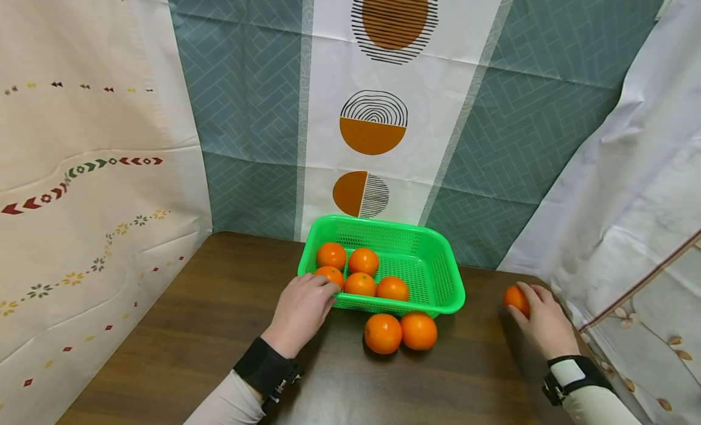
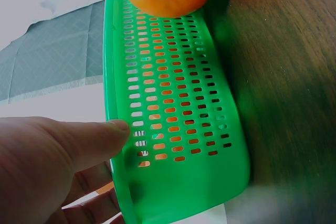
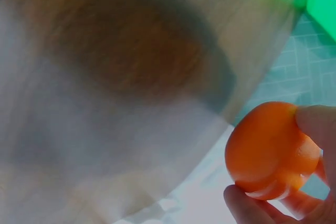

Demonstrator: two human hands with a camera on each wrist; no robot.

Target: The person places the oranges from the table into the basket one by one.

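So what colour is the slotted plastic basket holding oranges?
The basket is bright green, best in the head view.

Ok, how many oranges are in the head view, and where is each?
8. In the green basket: two back oranges and three front oranges. Two loose oranges sit before it on the table. The right hand holds one orange.

Table (image 1: 181,327) — brown, wood-grained | green basket (image 1: 418,273) | two oranges (image 1: 383,334) by its near side — touching it, hard to tell
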